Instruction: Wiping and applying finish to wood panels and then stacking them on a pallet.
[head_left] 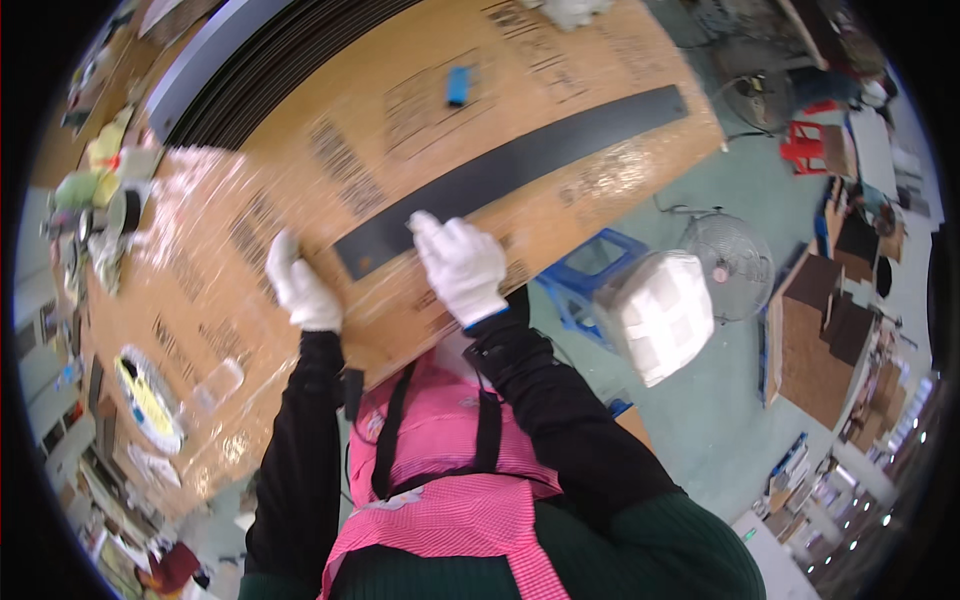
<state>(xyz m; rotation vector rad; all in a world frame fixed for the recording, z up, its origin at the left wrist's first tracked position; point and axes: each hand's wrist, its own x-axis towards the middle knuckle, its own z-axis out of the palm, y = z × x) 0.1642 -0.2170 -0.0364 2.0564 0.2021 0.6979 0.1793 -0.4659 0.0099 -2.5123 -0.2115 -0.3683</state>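
A long dark grey flat strip (pixel 520 165) lies slantwise on the cardboard-covered table (pixel 290 190). My left hand (pixel 303 285), in a white glove, is just left of the strip's near end. Its fingers are stretched out and nothing shows in them. My right hand (pixel 462 265), also white-gloved, reaches over the strip's near edge, not far from that same end. Its fingers are drawn together at the tips over the strip. Whatever they may pinch is too small and blurred to name.
A small blue block (pixel 457 86) lies beyond the strip. Dark slats are stacked (pixel 270 70) at the far left. A roll of tape (pixel 150 400) sits on the left. Right of the table stand a blue stool (pixel 590 270), a white wrapped bundle (pixel 660 315) and a fan (pixel 725 265).
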